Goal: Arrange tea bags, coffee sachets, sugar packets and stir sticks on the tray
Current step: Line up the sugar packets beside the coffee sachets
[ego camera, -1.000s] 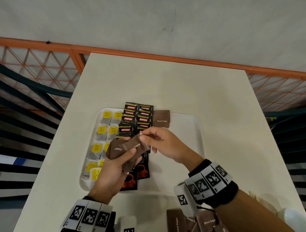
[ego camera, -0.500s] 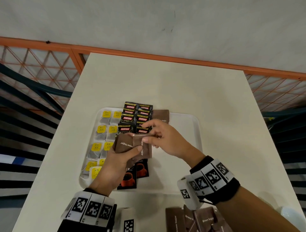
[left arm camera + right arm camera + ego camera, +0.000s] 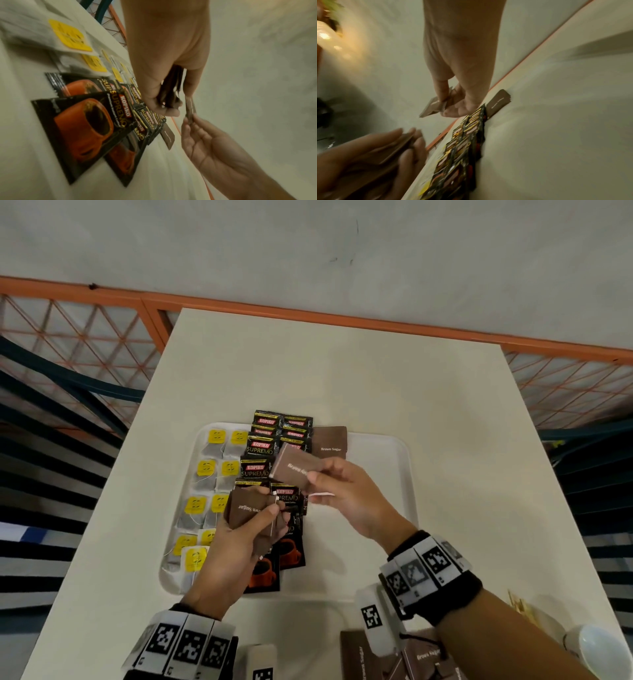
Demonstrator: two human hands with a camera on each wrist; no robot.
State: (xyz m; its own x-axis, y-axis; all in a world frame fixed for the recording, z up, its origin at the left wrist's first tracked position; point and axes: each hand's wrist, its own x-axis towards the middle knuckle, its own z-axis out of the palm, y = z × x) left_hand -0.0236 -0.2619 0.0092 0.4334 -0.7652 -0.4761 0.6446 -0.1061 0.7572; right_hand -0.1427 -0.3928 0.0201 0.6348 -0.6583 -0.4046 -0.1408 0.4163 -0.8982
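Two hands work above a white tray [image 3: 376,446], apart from each other and each closed on brown sugar packets. The right hand [image 3: 346,498] pinches a single brown sugar packet [image 3: 296,469] between thumb and fingers, holding it tilted in the air just beyond the left hand and over the coffee sachets [image 3: 270,453]. The left hand [image 3: 239,542] grips a small stack of brown sugar packets [image 3: 248,511], thumb pressed across the top one, fingers curled beneath; the left wrist view shows several packet edges fanned between thumb and fingers, and the right wrist view shows the same stack edge-on. Under and beyond the left hand the black coffee sachets lie in two overlapping columns down the tray, the nearest ones showing an orange cup. Farther out to the left of the left hand, tea bags [image 3: 205,470] with yellow tags lie in two columns along the tray's left side. Beyond the right hand's fingertips, one placed sugar packet [image 3: 330,445] lies flat on the tray, touching the right edge of the coffee columns. Behind the right wrist, near the person, more brown sugar packets [image 3: 421,655] lie loose on the table [image 3: 342,378]. To the right of that forearm stands a white cup [image 3: 599,648]; some pale, thin items beside it are too unclear to name.
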